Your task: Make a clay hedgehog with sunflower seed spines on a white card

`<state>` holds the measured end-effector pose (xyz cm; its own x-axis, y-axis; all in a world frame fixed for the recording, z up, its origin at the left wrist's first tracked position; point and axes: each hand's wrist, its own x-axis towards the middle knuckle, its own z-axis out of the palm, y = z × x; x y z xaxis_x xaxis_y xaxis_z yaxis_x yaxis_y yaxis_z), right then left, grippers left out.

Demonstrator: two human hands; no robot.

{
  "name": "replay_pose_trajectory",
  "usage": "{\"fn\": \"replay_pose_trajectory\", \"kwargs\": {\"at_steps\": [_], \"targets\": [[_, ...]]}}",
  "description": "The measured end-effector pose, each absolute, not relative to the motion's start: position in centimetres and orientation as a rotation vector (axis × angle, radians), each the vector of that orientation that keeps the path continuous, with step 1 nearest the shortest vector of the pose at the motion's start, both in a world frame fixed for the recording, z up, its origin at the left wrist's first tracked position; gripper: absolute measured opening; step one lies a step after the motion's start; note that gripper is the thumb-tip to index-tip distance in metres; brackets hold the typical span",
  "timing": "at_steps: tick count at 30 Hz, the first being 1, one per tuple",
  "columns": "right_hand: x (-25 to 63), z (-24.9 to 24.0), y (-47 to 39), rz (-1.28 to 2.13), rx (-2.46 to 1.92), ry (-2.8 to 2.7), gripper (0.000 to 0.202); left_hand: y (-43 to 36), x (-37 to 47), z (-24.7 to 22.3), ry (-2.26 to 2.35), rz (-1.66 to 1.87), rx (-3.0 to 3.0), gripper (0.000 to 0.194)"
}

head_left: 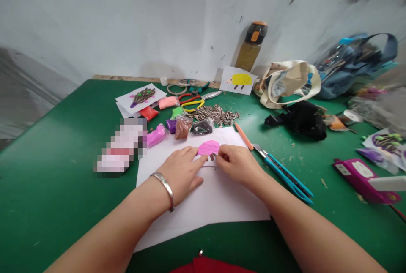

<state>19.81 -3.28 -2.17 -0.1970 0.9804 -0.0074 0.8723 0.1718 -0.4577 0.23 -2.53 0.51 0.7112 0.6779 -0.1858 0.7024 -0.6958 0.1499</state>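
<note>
On the white paper lies a flat pink clay oval with small brown bits along its lower edge. My left hand, with a silver bangle at the wrist, rests flat on the paper, fingers stretched out beside the oval. At the oval's lower right, my right hand is closed in a pinch; a tiny dark piece shows at its fingertips, too small to name surely. Behind the oval are a heap of striped sunflower seeds and bags of pink, brown and black clay.
Right of the paper lie an orange clay tool and a blue utility knife, blade showing. Yellow-handled scissors, a yellow hedgehog picture and a bottle stand behind. Bags and a magenta glue gun-like device are rightward.
</note>
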Motion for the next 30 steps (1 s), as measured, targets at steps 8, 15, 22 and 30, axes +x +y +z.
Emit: {"fn": "replay_pose_trajectory", "kwargs": {"at_steps": [8, 15, 22, 30], "targets": [[19.9, -2.2, -3.4, 0.469, -1.737, -2.24, 0.02, -2.6, 0.3, 0.7, 1.108, -0.203, 2.697, 0.05], [19.9, -2.3, -3.5, 0.418, -1.717, -2.282, 0.021, -2.3, 0.0, 0.8, 1.092, -0.192, 2.673, 0.053], [19.7, -2.3, -3.6, 0.392, -1.696, -2.281, 0.022, -2.5, 0.2, 0.6, 1.111, -0.197, 2.688, 0.05], [20.6, -1.7, -3.2, 0.462, -1.753, -2.154, 0.021, -2.1, -0.1, 0.9, 1.073, -0.149, 2.659, 0.042]]}}
